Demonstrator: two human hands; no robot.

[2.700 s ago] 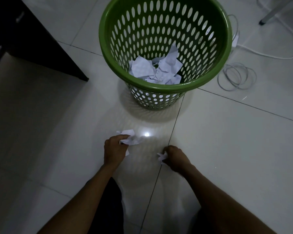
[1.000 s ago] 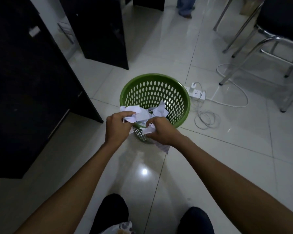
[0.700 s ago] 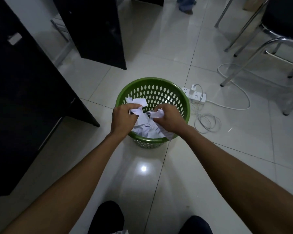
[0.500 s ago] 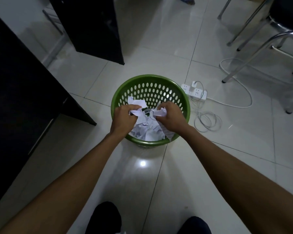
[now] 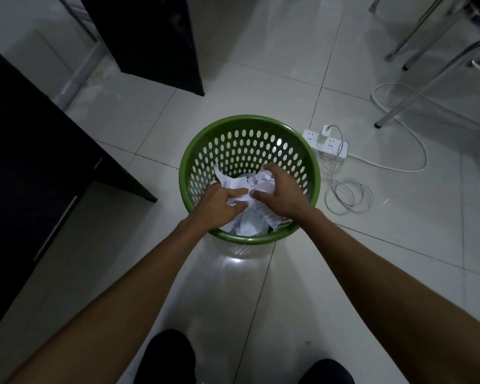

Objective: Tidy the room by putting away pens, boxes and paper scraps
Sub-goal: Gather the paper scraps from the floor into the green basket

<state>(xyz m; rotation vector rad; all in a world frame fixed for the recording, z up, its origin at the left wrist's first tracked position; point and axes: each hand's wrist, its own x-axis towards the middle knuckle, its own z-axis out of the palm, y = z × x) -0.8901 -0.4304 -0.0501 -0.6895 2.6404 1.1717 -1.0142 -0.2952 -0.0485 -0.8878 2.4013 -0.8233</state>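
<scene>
A green perforated waste basket [image 5: 250, 121] stands on the white tiled floor in front of me. Both my hands are over its near half, inside the rim. My left hand [image 5: 219, 206] pinches a crumpled white paper scrap [image 5: 240, 199] between thumb and fingers. My right hand [image 5: 279, 194] is curled around another white paper scrap [image 5: 262, 181]. More crumpled paper [image 5: 247, 225] lies in the basket beneath my hands, partly hidden by them.
A dark cabinet [image 5: 31, 167] fills the left side and a second dark unit [image 5: 150, 37] stands behind the basket. A white power strip [image 5: 326, 144] with coiled cables [image 5: 347, 196] lies right of the basket. Chrome chair legs [image 5: 427, 51] stand at the top right.
I picked paper scraps off the floor, rose, and brought both hands over the basket. Since half a second ago the hands have dropped a little lower inside the rim, still holding paper.
</scene>
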